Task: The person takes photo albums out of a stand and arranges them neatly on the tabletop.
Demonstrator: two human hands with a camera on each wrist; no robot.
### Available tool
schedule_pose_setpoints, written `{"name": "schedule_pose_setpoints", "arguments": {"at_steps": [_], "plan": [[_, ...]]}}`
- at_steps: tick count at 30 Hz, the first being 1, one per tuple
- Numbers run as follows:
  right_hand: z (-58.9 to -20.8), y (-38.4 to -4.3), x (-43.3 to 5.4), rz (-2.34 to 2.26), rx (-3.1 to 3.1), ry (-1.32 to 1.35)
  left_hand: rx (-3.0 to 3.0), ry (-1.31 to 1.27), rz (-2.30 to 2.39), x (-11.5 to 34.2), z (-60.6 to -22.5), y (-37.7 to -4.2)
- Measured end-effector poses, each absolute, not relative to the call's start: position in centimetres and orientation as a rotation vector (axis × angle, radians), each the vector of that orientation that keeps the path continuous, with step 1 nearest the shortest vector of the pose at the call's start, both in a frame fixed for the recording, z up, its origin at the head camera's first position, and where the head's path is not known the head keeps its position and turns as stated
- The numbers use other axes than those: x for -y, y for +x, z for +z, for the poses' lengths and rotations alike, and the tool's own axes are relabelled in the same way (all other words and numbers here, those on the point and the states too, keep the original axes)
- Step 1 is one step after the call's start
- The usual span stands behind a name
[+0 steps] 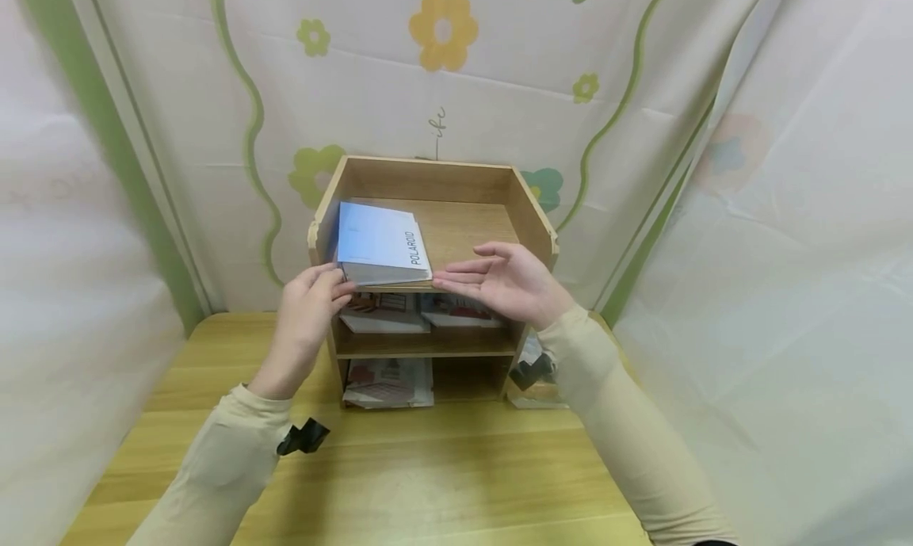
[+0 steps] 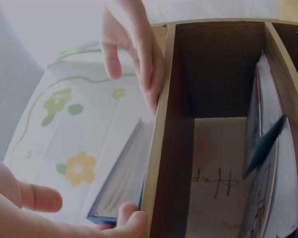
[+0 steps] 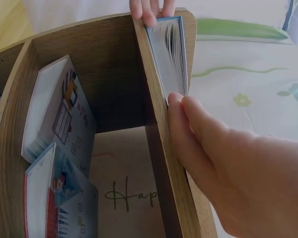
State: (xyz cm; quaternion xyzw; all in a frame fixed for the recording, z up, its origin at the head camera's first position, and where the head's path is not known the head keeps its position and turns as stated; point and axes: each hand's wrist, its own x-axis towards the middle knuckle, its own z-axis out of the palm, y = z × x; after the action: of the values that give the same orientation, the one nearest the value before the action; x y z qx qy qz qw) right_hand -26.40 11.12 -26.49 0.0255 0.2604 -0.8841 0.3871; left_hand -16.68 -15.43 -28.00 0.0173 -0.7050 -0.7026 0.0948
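Observation:
A blue-and-white photo album (image 1: 378, 235) marked POLAROID lies flat on the top board of a wooden desk shelf (image 1: 467, 221), by its left wall. My left hand (image 1: 303, 316) touches the album's front left corner with its fingertips. At the front right corner, my right hand (image 1: 509, 283) meets the album's edge with nearly straight fingers, palm turned partly up. The right wrist view shows the album's page edges (image 3: 171, 54) between the two hands. In the left wrist view, the thumb of the left hand (image 2: 39, 210) stands apart from the album.
Picture-covered books (image 1: 381, 312) lie on the middle shelf, and another book (image 1: 388, 381) sits on the bottom one. A wrapped item (image 1: 538, 395) stands right of the shelf unit on the wooden table (image 1: 399, 483). Flower-patterned curtains (image 1: 499, 94) enclose the back and sides.

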Motion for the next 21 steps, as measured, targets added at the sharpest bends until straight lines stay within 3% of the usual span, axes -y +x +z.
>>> {"name": "schedule_pose_setpoints", "arguments": {"at_steps": [21], "plan": [[-26.8,-25.6,-10.9,-2.212,-0.692,0.044,1.946,0.125,-2.128,17.3,-29.2,-17.7]]}}
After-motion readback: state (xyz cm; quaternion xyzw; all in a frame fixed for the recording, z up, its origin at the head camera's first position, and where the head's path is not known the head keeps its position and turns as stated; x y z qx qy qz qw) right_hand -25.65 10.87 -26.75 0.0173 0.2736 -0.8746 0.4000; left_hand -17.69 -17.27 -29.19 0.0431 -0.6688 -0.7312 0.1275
